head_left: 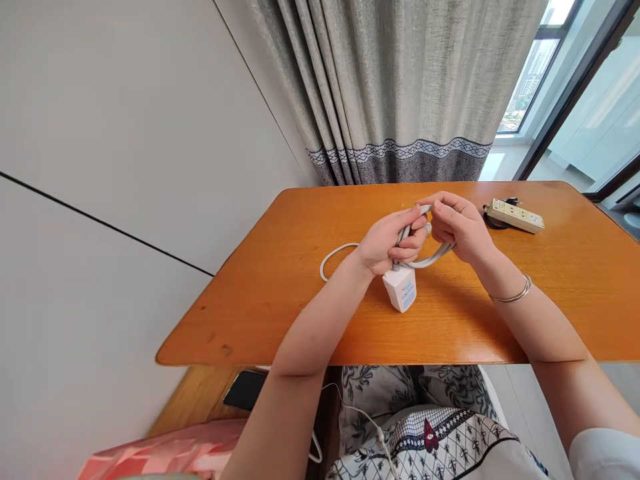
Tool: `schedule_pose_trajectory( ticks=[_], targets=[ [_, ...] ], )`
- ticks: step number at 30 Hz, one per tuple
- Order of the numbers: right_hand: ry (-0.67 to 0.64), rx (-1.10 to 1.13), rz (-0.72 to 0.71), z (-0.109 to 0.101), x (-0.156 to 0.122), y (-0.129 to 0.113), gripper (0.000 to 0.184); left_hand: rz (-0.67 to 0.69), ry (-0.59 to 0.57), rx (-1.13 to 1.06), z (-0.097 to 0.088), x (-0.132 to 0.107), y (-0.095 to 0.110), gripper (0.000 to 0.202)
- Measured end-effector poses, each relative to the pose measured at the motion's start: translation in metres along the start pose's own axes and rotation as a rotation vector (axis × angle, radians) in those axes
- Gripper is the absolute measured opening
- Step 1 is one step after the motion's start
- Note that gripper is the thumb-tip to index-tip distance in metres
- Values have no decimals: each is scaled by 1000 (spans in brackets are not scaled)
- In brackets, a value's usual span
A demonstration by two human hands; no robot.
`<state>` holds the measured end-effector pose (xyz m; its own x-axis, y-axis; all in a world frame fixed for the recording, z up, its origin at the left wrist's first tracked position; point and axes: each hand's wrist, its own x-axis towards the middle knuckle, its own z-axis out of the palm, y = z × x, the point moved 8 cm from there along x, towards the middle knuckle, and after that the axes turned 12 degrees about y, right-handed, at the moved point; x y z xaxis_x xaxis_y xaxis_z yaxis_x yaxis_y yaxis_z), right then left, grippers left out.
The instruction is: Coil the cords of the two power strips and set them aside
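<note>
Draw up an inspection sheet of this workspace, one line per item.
Surface: wooden table, dark marks near its left front corner.
Job's things: white cable in both hands; white boxy block with a blue label, just below the left hand.
Clutter: cream power strip on the table's right side.
Hands: left hand and right hand both closed on the white cable.
Cables: white loop left of the left hand; black cord beside the power strip.
Surroundings: gray curtain behind the table, window at upper right.

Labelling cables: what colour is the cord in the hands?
The cord is whitish grey; head view shows it best.
</note>
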<state>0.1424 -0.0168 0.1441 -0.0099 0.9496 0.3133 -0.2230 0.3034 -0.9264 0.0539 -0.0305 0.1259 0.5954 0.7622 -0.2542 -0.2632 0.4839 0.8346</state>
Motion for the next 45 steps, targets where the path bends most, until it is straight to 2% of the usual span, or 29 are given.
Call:
schedule_pose_trajectory(
  ticks=[2, 7, 12, 14, 17, 21, 23, 25, 27, 29, 31, 33, 36, 39, 42, 45],
  targets=[
    [-20, 52, 26, 1, 3, 7, 50, 15, 20, -87, -2, -3, 6, 47],
    [-39, 156, 89, 7, 8, 29, 57, 191, 72, -330, -13, -7, 28, 46],
    [25, 122, 42, 6, 9, 48, 50, 326, 111, -362, -13, -7, 32, 44],
    [37, 39, -2, 7, 7, 53, 49, 420, 124, -336, -12, -12, 38, 45],
    [-28, -162, -73, 14, 2, 57, 50, 601, 152, -297, -16, -28, 55, 48],
    [-193, -556, -130, 24, -6, 65, 45, 849, 216, -241, -33, -53, 84, 50],
    [-239, -723, -171, 24, -7, 66, 49, 931, 285, -182, -45, -60, 95, 48],
    [-183, -817, -252, 19, -6, 61, 60, 992, 353, -119, -56, -63, 102, 48],
    [-49, -869, -373, 11, -4, 49, 65, 1041, 385, -65, -63, -63, 106, 50],
    [70, -935, -475, 4, -4, 39, 60, 1083, 368, -53, -66, -63, 108, 50],
    [98, -1047, -501, 2, -4, 36, 56, 1107, 350, -46, -66, -61, 108, 48],
    [44, -1184, -460, 6, -5, 37, 56, 1099, 380, -4, -66, -59, 106, 48],
    [-136, -1350, -410, 21, -13, 37, 55, 1068, 438, 81, -62, -53, 101, 48],
    [-282, -1420, -442, 37, -26, 26, 54, 1071, 359, 108, -51, -47, 95, 46],
    [-350, -1370, -512, 49, -42, 9, 54, 1078, 226, 147, -38, -42, 87, 40],
    [-420, -1140, -536, 60, -59, -8, 51, 1085, 164, 230, -29, -41, 78, 41]
  ],
)
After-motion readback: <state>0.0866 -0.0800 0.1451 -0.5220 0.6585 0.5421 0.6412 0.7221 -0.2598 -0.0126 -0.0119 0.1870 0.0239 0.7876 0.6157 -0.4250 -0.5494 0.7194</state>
